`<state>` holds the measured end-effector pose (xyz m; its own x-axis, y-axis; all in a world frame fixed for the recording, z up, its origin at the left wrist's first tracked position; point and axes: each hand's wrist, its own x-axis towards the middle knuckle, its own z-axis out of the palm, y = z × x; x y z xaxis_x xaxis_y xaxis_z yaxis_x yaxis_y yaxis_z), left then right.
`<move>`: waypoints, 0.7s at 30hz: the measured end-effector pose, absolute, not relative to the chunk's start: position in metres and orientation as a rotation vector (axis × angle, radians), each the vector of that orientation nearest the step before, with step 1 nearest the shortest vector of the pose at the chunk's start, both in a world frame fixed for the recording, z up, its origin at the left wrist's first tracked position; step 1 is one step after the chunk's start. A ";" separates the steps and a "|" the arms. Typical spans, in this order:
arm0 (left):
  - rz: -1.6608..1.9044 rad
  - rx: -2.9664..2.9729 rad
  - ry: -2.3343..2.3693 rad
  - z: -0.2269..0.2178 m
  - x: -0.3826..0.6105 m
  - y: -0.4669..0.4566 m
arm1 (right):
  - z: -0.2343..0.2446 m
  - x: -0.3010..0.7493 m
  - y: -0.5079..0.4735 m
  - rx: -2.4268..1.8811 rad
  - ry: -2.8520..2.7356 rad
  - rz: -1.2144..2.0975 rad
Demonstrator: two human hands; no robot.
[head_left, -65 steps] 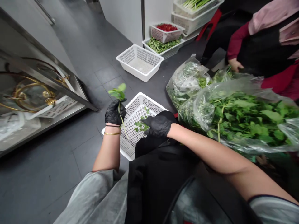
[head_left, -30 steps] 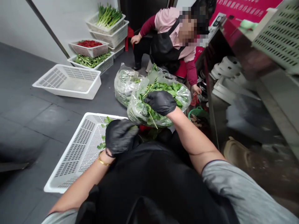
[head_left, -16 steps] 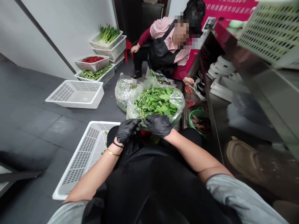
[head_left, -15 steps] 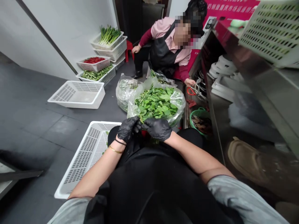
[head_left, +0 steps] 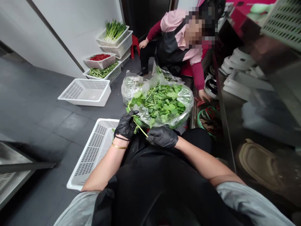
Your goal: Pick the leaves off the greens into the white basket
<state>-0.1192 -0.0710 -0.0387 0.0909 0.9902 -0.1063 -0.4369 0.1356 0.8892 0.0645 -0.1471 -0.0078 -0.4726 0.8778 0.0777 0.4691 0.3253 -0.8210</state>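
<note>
Both my hands wear black gloves. My left hand [head_left: 126, 125] is closed around the upper part of a leafy green sprig [head_left: 134, 110]. My right hand [head_left: 162, 137] pinches the lower end of the same sprig's stem. The sprig hangs just in front of a clear plastic bag of leafy greens [head_left: 162, 105] on the floor. A white perforated basket [head_left: 91, 153] lies below my left hand, with a few picked leaves near its far corner.
A second bag of greens [head_left: 130, 86] sits behind the first. An empty white basket [head_left: 86, 92] lies further left; stacked baskets of chillies [head_left: 100, 58], green beans and scallions [head_left: 114, 29] line the wall. A seated person [head_left: 178, 44] reaches low at right, beside a steel counter [head_left: 254, 94].
My right hand took a sprig from the bag and brought it toward me. My left hand rose from the basket and gripped it too. The stem now stretches between both hands.
</note>
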 end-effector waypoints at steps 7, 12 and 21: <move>1.163 1.323 1.058 -0.034 -0.148 -0.100 | 0.003 0.035 -0.107 -1.369 -2.043 0.682; 1.301 1.119 1.150 -0.025 -0.181 -0.105 | -0.003 0.001 -0.105 -1.146 -2.454 0.396; 1.302 0.231 0.804 -0.024 -0.243 -0.137 | -0.004 -0.052 -0.082 -0.939 -1.862 1.260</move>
